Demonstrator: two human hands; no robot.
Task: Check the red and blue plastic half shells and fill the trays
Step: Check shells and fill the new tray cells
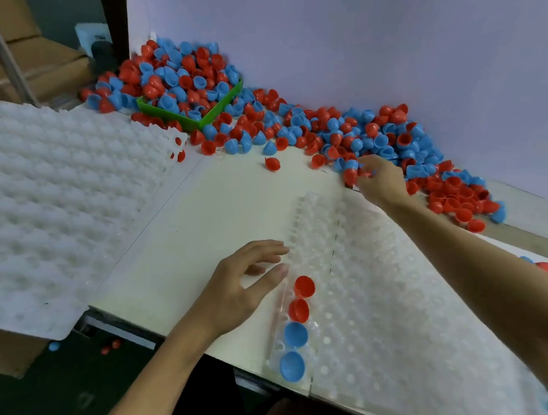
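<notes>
A long heap of red and blue half shells [352, 131] lies along the back wall. My right hand [380, 180] reaches into its front edge, fingers curled round a red shell [351, 175]. A clear narrow tray [303, 274] lies on the table before me, over wider clear trays [405, 297]. Its near end holds two red shells [303, 286] and two blue shells [295, 335], dome up. My left hand [248, 283] rests beside the tray's left edge with relaxed fingers, holding nothing.
A green bin [194, 122] full of shells sits at the back left. A stack of white dimpled trays [56, 192] covers the left side. One loose red shell [272, 164] lies on the table. Cardboard boxes [24, 47] stand far left.
</notes>
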